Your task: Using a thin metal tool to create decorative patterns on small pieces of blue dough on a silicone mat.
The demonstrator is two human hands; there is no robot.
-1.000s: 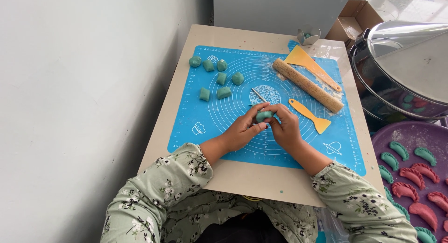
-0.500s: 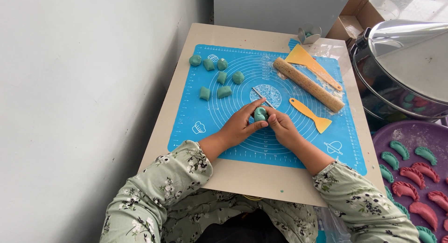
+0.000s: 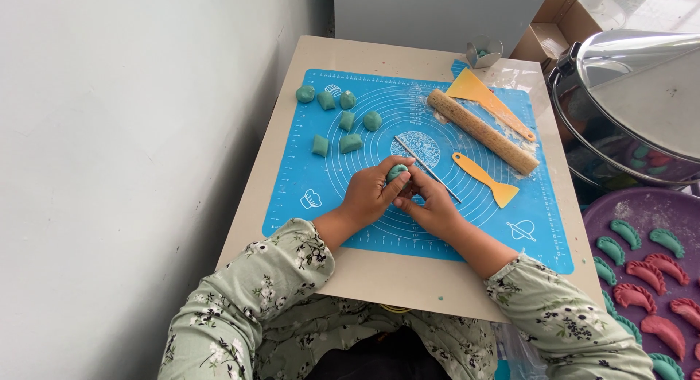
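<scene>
My left hand (image 3: pixel 370 192) and my right hand (image 3: pixel 430 203) meet over the middle of a blue silicone mat (image 3: pixel 306 177), both pinching one teal dough piece (image 3: pixel 397 172) between their fingertips. A thin metal rod (image 3: pixel 424 167) lies on the mat just beyond my right fingers. Several teal dough lumps (image 3: pixel 347 122) sit at the mat's far left. A wooden rolling pin (image 3: pixel 481 130) lies diagonally at the far right of the mat.
Two yellow plastic scrapers, a small one (image 3: pixel 484 178) and a wide one (image 3: pixel 487 99), flank the rolling pin. A large steel lid (image 3: pixel 642 103) stands to the right. A purple tray (image 3: pixel 620 205) holds several teal and red shaped dumplings. A small metal cup (image 3: pixel 484 52) sits at the table's far edge.
Both hands have stayed over the mat's middle, working the teal dough piece; it has turned slightly between the fingers. Nothing else has moved.
</scene>
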